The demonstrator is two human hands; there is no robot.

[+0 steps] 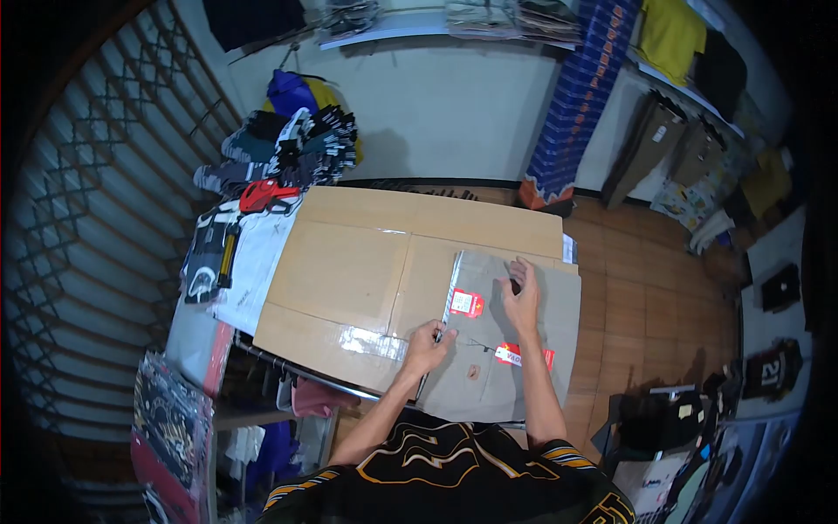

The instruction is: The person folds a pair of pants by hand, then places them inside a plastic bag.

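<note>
A folded grey-khaki garment (484,402) lies flat on a cardboard-covered table. My left hand (426,351) is closed at its left edge, thumb and forefinger pinching the fabric border. Over the upper right part of the garment is my right hand (522,306), fingers curved and thumb apart, with nothing seen between them. A red tag with a white label (467,303) rests near the left edge. Another red tag (509,354) on a dark string lies partly behind my right forearm. Below the string, a small brown patch (473,372) shows on the cloth.
Cardboard (345,271) with shiny tape covers the table. Stacked socks (305,148) and a red object (264,196) sit at the far left. A metal lattice gate (96,210) stands left. Behind is a blue-wrapped pillar (576,105); trousers (643,135) hang to the right.
</note>
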